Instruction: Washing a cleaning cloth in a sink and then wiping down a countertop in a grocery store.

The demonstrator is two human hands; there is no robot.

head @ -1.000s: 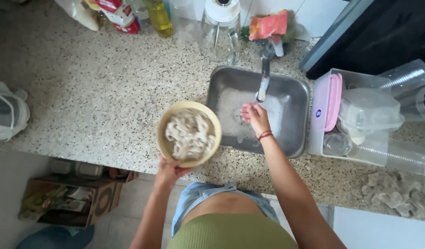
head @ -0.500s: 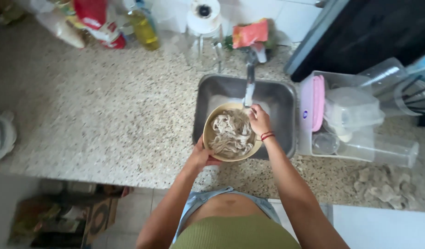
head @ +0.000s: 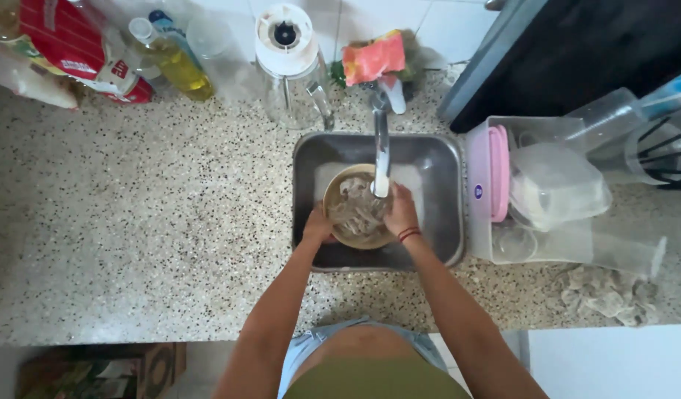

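Note:
A tan bowl (head: 339,193) full of pale, stringy food sits inside the steel sink (head: 448,185), right under the tap (head: 382,151). My left hand (head: 317,224) grips the bowl's left rim. At the bowl's right rim my right hand (head: 400,210) holds on, a red band on its wrist. Water appears to run from the tap into the bowl.
A speckled stone counter (head: 148,236) surrounds the sink. Behind it stand a blender jug (head: 290,63), an oil bottle (head: 170,59), a red packet (head: 74,44) and an orange cloth (head: 374,55). A drying rack (head: 555,192) with plastic tubs and a pink lid is on the right.
The bowl went from above the counter, held by my left hand alone, rightward into the sink under the tap. My right hand left the water and took the bowl's right rim.

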